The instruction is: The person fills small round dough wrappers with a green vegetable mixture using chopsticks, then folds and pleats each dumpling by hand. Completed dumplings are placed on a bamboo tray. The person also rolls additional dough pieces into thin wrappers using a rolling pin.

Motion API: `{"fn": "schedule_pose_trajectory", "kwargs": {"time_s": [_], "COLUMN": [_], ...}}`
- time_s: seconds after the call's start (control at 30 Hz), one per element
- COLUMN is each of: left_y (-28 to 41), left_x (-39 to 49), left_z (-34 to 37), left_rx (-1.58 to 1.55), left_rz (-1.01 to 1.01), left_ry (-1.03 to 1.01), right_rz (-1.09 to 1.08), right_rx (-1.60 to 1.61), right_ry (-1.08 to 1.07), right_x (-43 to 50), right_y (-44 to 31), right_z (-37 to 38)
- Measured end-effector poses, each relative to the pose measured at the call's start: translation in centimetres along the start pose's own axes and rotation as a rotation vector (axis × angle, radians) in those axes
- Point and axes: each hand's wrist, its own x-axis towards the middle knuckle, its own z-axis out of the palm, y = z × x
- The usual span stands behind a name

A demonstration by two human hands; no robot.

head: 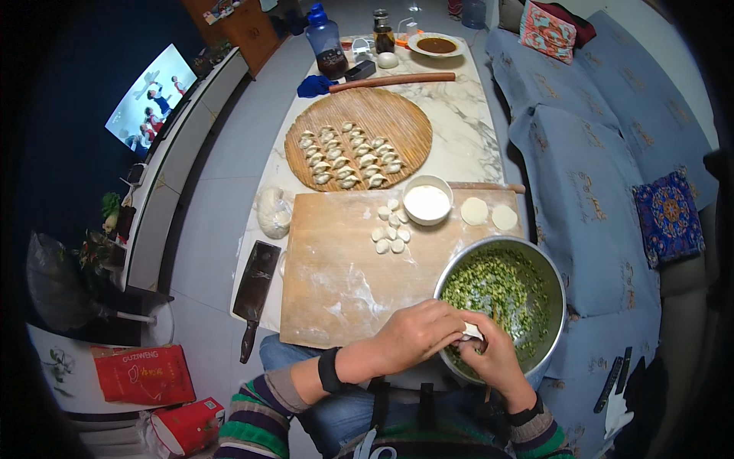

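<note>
Both hands meet over the near left rim of a steel bowl (559, 321) holding chopped green filling (493, 281). Between the fingers of my left hand (416, 335) and my right hand (496, 356) is a small white dumpling (471, 331), mostly hidden by them. Left of the bowl lies a floured wooden board (332, 258) with small dough pieces (391, 233), a white bowl of flour (427, 201) and two round wrappers (475, 211). Beyond it, rows of folded dumplings (344, 163) rest on a round woven tray (401, 120).
A cleaver (257, 281) lies left of the board, below bagged dough (273, 212). A rolling pin (487, 187) lies behind the wrappers. Farther back are a long wooden rod (395, 81), a blue bottle (327, 46) and a plate of brown sauce (437, 46). A sofa (579, 229) stands at the right.
</note>
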Motion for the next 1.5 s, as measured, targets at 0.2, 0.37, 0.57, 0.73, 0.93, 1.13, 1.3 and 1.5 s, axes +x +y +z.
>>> {"fn": "schedule_pose_trajectory", "kwargs": {"time_s": [0.2, 0.37, 0.57, 0.73, 0.93, 1.13, 1.3, 1.5], "left_y": [-8.6, -22.4, -36.7, -43.6, -46.9, -44.2, -31.5, -23.3], "left_x": [4.0, 10.6, 15.1, 16.8, 16.8, 17.2, 17.0, 17.2], "left_z": [-7.1, -13.1, -12.8, -11.4, -10.0, -9.4, -3.9, 8.6], "left_rx": [0.149, 0.504, 0.692, 0.738, 0.787, 0.861, 0.250, 0.272], "left_rz": [-0.100, -0.271, -0.522, -0.569, -0.577, -0.390, -0.104, 0.032], "left_ry": [-0.121, -0.106, 0.131, 0.080, 0.041, 0.139, 0.135, -0.349], "right_rz": [0.120, 0.323, 0.491, 0.451, 0.513, 0.466, 0.178, -0.102], "right_rx": [0.020, 0.037, -0.080, -0.144, -0.064, -0.321, -0.819, -1.006], "right_ry": [0.055, 0.302, 0.410, 0.419, 0.448, 0.348, 0.007, -0.556], "right_x": [-1.1, -3.9, -2.4, 0.5, 1.8, 0.9, -0.8, -1.4], "right_y": [1.8, 1.9, -0.9, -0.5, 0.7, 1.4, 2.7, 5.3], "right_z": [-2.4, -5.3, -4.8, -4.6, -4.8, -5.6, -8.5, -9.8]}}
